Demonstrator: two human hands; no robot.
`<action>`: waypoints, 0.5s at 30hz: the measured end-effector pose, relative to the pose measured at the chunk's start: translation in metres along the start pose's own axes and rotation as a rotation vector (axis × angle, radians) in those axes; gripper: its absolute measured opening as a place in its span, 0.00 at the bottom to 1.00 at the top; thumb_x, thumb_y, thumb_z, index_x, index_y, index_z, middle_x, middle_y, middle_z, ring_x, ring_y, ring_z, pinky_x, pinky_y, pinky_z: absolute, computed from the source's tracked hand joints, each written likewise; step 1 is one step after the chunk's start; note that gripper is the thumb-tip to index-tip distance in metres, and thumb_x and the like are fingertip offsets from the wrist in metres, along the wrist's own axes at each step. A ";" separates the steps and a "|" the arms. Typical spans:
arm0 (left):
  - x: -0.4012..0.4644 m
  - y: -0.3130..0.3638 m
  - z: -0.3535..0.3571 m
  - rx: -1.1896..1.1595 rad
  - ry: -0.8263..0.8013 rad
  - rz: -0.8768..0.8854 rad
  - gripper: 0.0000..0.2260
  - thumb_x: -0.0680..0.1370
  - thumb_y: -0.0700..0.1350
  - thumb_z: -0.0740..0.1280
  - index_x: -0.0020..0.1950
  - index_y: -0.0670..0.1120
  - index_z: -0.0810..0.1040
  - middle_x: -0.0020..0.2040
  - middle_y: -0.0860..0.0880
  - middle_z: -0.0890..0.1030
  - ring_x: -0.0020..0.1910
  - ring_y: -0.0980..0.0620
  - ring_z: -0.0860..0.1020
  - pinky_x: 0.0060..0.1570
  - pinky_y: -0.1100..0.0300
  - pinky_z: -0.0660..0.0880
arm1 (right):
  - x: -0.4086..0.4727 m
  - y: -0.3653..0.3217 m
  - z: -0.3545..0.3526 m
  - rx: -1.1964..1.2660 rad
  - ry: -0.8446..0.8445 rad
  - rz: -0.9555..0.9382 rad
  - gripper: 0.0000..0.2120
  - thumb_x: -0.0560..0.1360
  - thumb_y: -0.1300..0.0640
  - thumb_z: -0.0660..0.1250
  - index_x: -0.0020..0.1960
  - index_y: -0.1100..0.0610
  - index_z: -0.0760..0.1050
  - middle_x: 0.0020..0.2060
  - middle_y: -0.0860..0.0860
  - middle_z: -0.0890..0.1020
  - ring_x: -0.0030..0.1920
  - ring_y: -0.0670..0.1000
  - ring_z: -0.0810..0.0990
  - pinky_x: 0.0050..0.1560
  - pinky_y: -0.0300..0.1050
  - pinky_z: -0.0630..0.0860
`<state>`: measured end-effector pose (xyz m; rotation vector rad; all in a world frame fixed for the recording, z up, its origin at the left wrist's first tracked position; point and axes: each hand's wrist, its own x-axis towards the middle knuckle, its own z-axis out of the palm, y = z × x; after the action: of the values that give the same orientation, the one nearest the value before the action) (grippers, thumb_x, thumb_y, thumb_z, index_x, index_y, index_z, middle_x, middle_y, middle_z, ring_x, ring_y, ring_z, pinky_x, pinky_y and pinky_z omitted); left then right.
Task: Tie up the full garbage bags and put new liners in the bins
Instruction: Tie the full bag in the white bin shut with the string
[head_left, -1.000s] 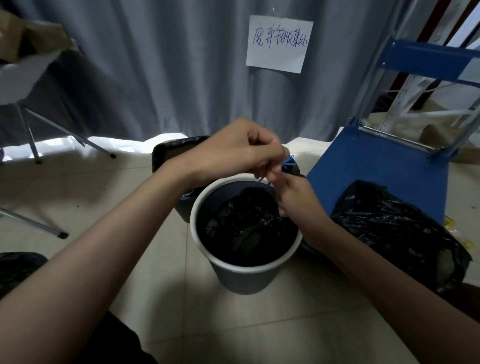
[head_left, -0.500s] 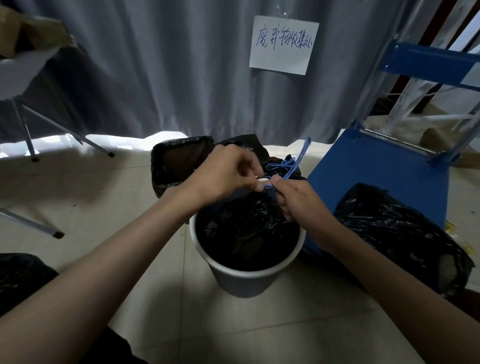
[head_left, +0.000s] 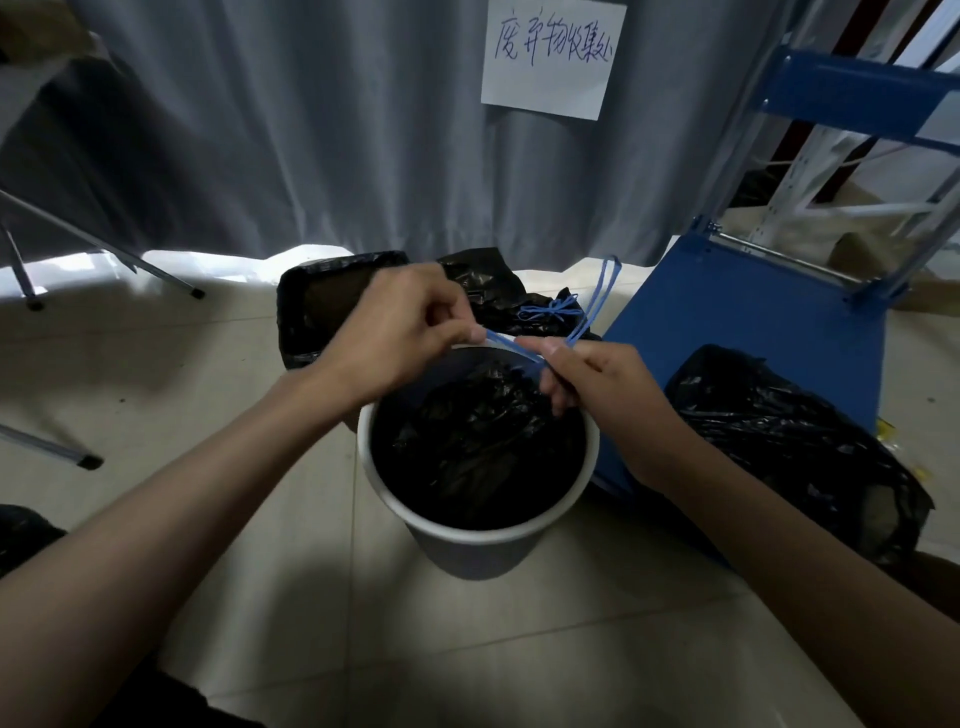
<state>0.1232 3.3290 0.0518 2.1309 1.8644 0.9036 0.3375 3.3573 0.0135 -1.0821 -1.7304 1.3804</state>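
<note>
A round white bin (head_left: 519, 530) stands on the tiled floor with a black garbage bag (head_left: 478, 441) bunched inside it. Over the bin's far rim my left hand (head_left: 400, 332) pinches a blue drawstring (head_left: 506, 344). My right hand (head_left: 587, 379) grips the same blue string, whose loop (head_left: 605, 291) sticks up behind it. Behind the bin lies a tied black bag (head_left: 498, 296) with a blue knot (head_left: 553, 310). A black-lined square bin (head_left: 317, 301) stands at the back left.
A full black bag (head_left: 779, 441) lies on the floor at the right, against a blue cart platform (head_left: 753, 322). A grey curtain with a paper sign (head_left: 553, 60) hangs behind. Folding metal legs (head_left: 62, 452) stand at the left. A blue shelf frame (head_left: 862, 98) rises at the right.
Both hands have come down from above the bin to its far rim and drawn apart, stretching the blue drawstring between them. Its loop now stands up behind my right hand.
</note>
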 end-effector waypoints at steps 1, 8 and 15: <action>0.001 -0.002 -0.004 0.008 0.021 -0.024 0.06 0.71 0.47 0.76 0.39 0.47 0.83 0.38 0.52 0.76 0.35 0.56 0.76 0.38 0.69 0.69 | 0.000 0.001 -0.001 0.061 0.029 -0.005 0.19 0.81 0.56 0.63 0.33 0.49 0.81 0.43 0.62 0.84 0.38 0.55 0.79 0.42 0.43 0.77; 0.004 -0.018 -0.008 0.132 -0.017 -0.057 0.04 0.70 0.51 0.77 0.38 0.52 0.84 0.42 0.53 0.72 0.42 0.56 0.72 0.43 0.67 0.68 | 0.003 0.013 0.003 0.259 0.113 0.083 0.05 0.78 0.61 0.68 0.49 0.59 0.84 0.37 0.54 0.84 0.34 0.46 0.80 0.40 0.36 0.77; 0.003 0.002 0.005 0.091 -0.107 0.156 0.26 0.64 0.61 0.77 0.58 0.53 0.80 0.50 0.55 0.81 0.48 0.56 0.79 0.51 0.55 0.76 | 0.001 0.013 0.007 0.146 0.108 0.017 0.07 0.78 0.64 0.67 0.44 0.59 0.83 0.35 0.54 0.84 0.33 0.45 0.80 0.40 0.36 0.79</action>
<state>0.1279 3.3326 0.0498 2.3568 1.7391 0.7306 0.3335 3.3566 -0.0002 -1.0727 -1.5218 1.4091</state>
